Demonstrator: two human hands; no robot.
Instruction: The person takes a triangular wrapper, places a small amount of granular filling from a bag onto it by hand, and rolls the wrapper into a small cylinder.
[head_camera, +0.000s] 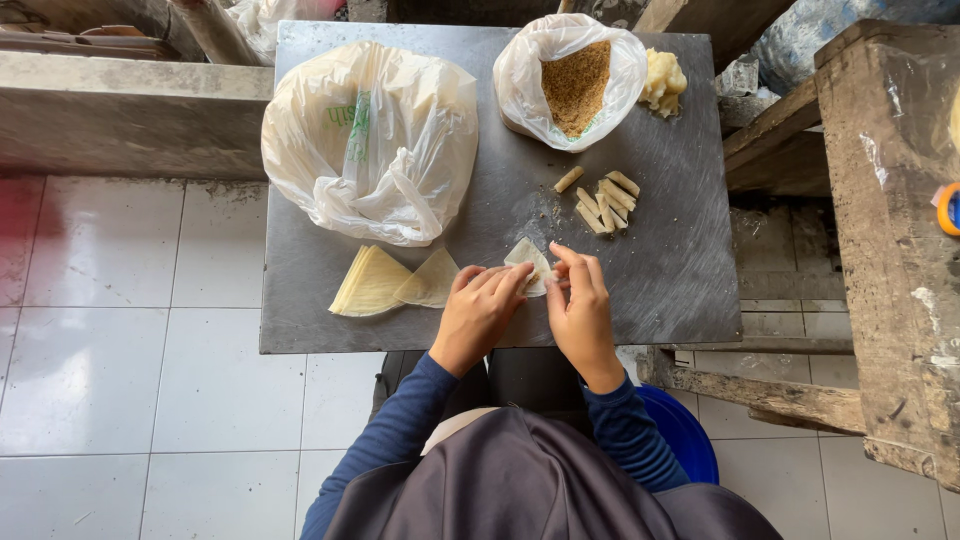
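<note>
At the far left of the grey metal counter (690, 290) lies a large crumpled white plastic bag (370, 140), and below it, near the front edge, a fanned stack of pale triangular pastry sheets (372, 282) with one loose sheet (430, 280) just beside it. Next comes the left hand (478, 315), reaching forward from a dark blue sleeve (395, 430), palm down, wrist bent slightly inward, its fingers curled and pinching the lower edge of a folded pastry wrapper (527, 258). The wrapper rests on the counter at the middle of the front half, between the two hands' fingertips. The right hand (582, 310) mirrors the left: forearm angled in from the lower right, back of the hand up, fingers bent, thumb and forefinger gripping the wrapper's right side. The two hands are almost touching. Beyond them, farther back, a cluster of small finished rolls (605, 200) lies on the counter. Behind these stands an open plastic bag of brown crumbs (575, 85), and just right of it, a pale yellow lump of mash (662, 80).
</note>
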